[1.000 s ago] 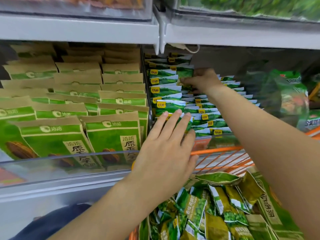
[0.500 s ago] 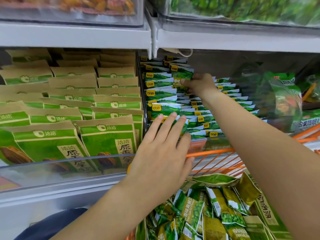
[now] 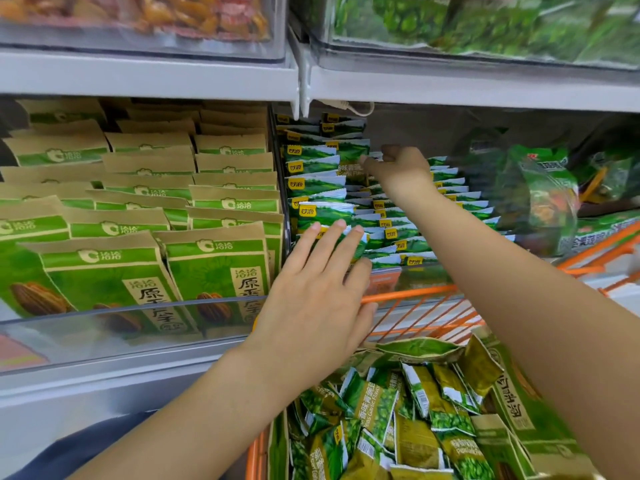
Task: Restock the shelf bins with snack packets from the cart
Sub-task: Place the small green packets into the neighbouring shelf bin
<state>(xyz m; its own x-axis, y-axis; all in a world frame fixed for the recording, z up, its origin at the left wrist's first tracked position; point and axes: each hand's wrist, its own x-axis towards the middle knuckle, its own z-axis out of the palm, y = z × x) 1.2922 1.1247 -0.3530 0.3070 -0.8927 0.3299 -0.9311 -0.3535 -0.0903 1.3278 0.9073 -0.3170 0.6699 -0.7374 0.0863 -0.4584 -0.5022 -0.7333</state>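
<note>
The shelf point(image 3: 145, 77) runs across above both hands. Left of the left hand, a bin point(image 3: 131, 320) holds brown-and-green bags point(image 3: 214, 271) standing in rows. Below the right arm, the orange cart point(image 3: 415, 299) holds a loose heap of green packets point(image 3: 374, 407). Between the hands, the pea bin point(image 3: 408, 278) holds upright rows of packets point(image 3: 322, 213). The left hand point(image 3: 311, 299) is spread open, fingers straight, fingertips point(image 3: 341, 224) touching the front packets of the left row. The right hand point(image 3: 398, 168) reaches deeper and higher, fingers curled, pinching one packet point(image 3: 351, 161) at the back of that row. The hands are well apart.
</note>
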